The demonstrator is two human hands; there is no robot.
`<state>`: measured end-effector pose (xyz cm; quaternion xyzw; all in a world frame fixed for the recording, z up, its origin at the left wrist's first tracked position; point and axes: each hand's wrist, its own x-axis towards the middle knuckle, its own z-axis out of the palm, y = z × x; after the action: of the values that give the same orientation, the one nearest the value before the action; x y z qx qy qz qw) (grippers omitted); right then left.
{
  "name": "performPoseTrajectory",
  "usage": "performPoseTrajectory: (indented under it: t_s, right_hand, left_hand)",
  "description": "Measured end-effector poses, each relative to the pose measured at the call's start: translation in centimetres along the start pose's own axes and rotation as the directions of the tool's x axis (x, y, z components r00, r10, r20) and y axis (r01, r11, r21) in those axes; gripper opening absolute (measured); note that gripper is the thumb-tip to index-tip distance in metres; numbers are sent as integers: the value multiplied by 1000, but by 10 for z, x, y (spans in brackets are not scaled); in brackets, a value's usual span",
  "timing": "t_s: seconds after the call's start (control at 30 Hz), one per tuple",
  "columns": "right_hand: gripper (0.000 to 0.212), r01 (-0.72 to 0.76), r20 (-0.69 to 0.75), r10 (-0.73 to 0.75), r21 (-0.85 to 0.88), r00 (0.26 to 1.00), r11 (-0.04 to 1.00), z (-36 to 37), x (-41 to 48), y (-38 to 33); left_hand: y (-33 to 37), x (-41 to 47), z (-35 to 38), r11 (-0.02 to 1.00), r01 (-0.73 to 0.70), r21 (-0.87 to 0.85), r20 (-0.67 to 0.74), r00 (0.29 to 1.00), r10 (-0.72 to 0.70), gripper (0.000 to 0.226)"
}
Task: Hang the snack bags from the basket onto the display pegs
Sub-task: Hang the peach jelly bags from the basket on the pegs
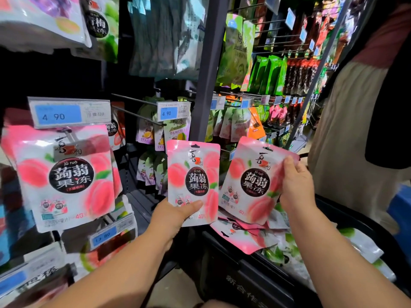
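— Arms (124,270) come in from the bottom edge, both bare. What is the biggest thing behind them?
— It is the rack (205,74), full of hanging packets. A person (355,130) in light clothes stands at the right edge.
— And the basket?
— The black basket (251,283) is low on the right, under the right arm. Loose bags (242,238), pink and green, lie inside it.
— Is any bag hung already?
— Yes. A hung bag (66,181) of the same pink peach kind is at the left, under a tag (69,113) that reads 4 90.
— The hands?
— They are apart. The left hand (171,216) grips the left bag (195,174) at its bottom edge, with the thumb on the front; this bag is upright. The right hand (295,187) holds the right bag (251,181) by its right edge, a little tilted, above the basket. The two bags are just beside each other.
— The smallest thing?
— A bare peg (138,115) sticks out from the rack, above the left bag.
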<state>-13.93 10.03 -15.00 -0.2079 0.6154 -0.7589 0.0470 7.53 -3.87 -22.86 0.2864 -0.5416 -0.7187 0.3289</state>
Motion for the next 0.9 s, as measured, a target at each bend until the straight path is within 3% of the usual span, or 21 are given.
performPoseTrajectory:
  t_s: [0.13, 0.23, 0.27, 0.3, 0.4, 0.53, 0.7, 0.8, 0.9]
  right_hand:
    - [30, 23, 104, -9, -131, 995, 991, 8, -15, 9]
    - [18, 58, 166, -24, -203, 986, 977, 10, -25, 14]
    - [11, 35, 187, 5, -212, 982, 977, 10, -30, 14]
    - [17, 5, 202, 42, -227, 978, 974, 9, -31, 20]
    - [53, -82, 236, 169, -340, 957, 937, 5, -33, 36]
    - [28, -239, 337, 394, -418, 855, 876, 0, -38, 46]
    - [23, -149, 266, 261, -377, 928, 914, 6, -37, 42]
    - [37, -169, 318, 238, -230, 918, 958, 14, -40, 29]
    - [36, -165, 382, 201, -127, 902, 978, 23, -42, 19]
  left_hand:
    - [-1, -1, 1, 1000, -4, 16, -2, 1000, 4, 31]
    - [-2, -2, 2, 1000, 9, 7, 14, 1000, -9, 29]
    - [-2, -3, 2, 1000, 10, 6, 18, 1000, -10, 28]
    - [-1, -3, 2, 1000, 10, 6, 21, 1000, -10, 29]
    - [-2, -2, 2, 1000, 13, 14, 25, 1000, -13, 31]
    - [3, -3, 0, 1000, 9, 18, 17, 1000, -10, 30]
    - [24, -6, -11, 997, -44, 61, -12, 999, 45, 30]
    - [44, -6, -21, 992, -76, 105, -41, 996, 81, 28]
    - [63, -6, -35, 983, -111, 148, -25, 993, 115, 36]
